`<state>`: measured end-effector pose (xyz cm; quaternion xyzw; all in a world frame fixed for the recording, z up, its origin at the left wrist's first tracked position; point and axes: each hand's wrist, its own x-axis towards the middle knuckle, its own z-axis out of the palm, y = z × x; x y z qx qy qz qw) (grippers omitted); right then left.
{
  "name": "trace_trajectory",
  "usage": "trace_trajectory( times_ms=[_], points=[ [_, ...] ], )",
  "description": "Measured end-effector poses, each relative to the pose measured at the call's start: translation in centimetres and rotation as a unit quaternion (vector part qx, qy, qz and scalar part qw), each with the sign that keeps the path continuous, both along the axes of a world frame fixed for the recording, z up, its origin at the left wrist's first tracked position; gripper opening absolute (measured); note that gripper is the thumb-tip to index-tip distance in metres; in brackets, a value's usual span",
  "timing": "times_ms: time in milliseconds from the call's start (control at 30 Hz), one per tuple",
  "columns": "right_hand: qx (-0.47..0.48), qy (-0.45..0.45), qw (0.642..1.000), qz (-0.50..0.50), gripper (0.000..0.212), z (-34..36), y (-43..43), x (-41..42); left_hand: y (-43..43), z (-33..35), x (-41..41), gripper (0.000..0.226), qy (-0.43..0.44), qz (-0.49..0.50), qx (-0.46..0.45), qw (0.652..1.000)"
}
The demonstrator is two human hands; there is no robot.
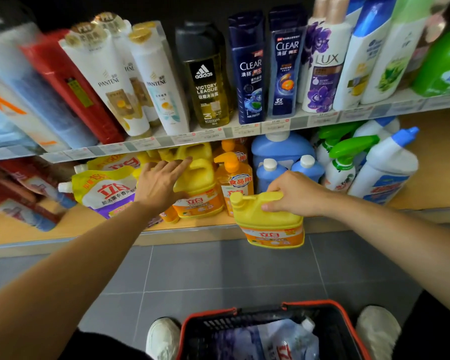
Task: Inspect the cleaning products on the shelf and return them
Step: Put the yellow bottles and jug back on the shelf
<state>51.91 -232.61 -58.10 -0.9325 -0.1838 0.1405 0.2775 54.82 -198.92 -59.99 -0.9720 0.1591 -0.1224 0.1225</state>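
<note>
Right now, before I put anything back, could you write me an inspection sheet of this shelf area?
Surface: wooden lower shelf, stocked with cleaning products.
Job's things: yellow jug held in front of the shelf edge; second yellow jug stands on the shelf.
Clutter: refill pouches lie at the left; blue bottles and spray bottles stand at the right.
Hands: right hand grips the held jug's handle; left hand open at the second jug.
Cables: nothing seen.
Surroundings: upper shelf of shampoo bottles; basket on grey tiled floor.
</note>
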Motion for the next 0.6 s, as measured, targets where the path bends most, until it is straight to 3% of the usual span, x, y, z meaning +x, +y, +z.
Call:
trace_trajectory(
  times_ms=[200, 300, 400, 467, 600],
  points=[
    [0.006, 0.005, 1.000, 0.007, 0.046, -0.7, 0.6, 0.3, 0.5, -0.3, 0.8, 0.102, -0.008, -0.003, 0.031, 0.999],
    [0.023, 0.008, 1.000, 0.007, 0.040, -0.8, 1.3, 0.5, -0.3, -0.6, 0.4, 0.098, 0.001, 0.013, -0.011, 1.000],
    [0.063, 0.015, 0.998, 0.002, 0.039, -0.3, 2.3, 1.1, -0.9, -1.2, -1.8, 0.080, -0.017, -0.016, -0.137, 0.990],
    [0.099, 0.011, 0.995, 0.005, 0.039, 0.1, 3.1, 1.6, -1.5, -1.9, -4.1, 0.074, 0.021, 0.004, -0.255, 0.967],
    [0.172, 0.033, 0.984, 0.019, 0.036, 0.7, 5.9, 1.9, -2.6, -3.5, -7.6, 0.098, 0.202, 0.065, -0.453, 0.866]
  ],
)
